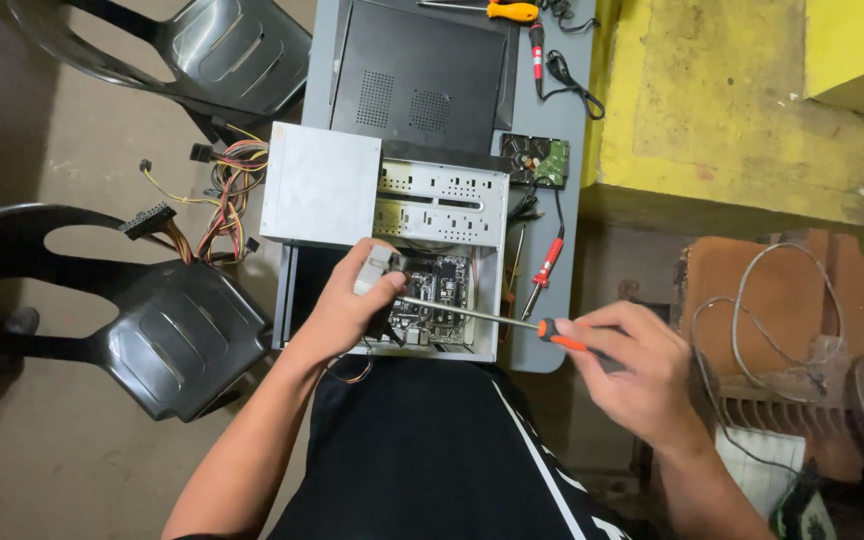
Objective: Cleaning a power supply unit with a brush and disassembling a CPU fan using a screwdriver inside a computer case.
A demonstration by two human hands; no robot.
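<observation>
Two black plastic chairs (pixel 167 340) are seen at the left, beside a bundle of coloured wires (pixel 227 195). An open grey computer case (pixel 392 255) is laid on the table (pixel 552 130), its circuit board exposed. A small grey part (pixel 374 268) is clasped in the curled fingers of the left hand (pixel 347 305). One screwdriver (pixel 497 320), orange-handled with a slim steel shaft, is gripped in the closed right hand (pixel 637 370); its long axis is nearly level, tip pointing left into the case. A second red screwdriver (pixel 544 272) lies beside the case.
</observation>
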